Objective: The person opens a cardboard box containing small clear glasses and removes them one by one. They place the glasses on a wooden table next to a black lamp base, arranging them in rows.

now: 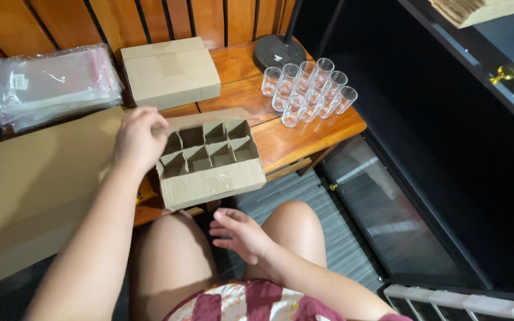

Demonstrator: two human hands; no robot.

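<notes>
From the head view, the left hand (pixel 138 139) grips the rear left edge of the open brown cardboard box with empty divider cells (pixel 209 160) on the wooden surface (pixel 304 134), the right hand (pixel 239 233) hovers released below, and clear small glasses (pixel 307 90) stand clustered well apart.

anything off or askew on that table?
The open divided carton sits tilted, its front end hanging past the wooden table edge over the lap, steadied by the left hand on its left rim. The right hand is free below it. The clear glasses stand upright in a tidy cluster; nothing spilled or broken.
</notes>
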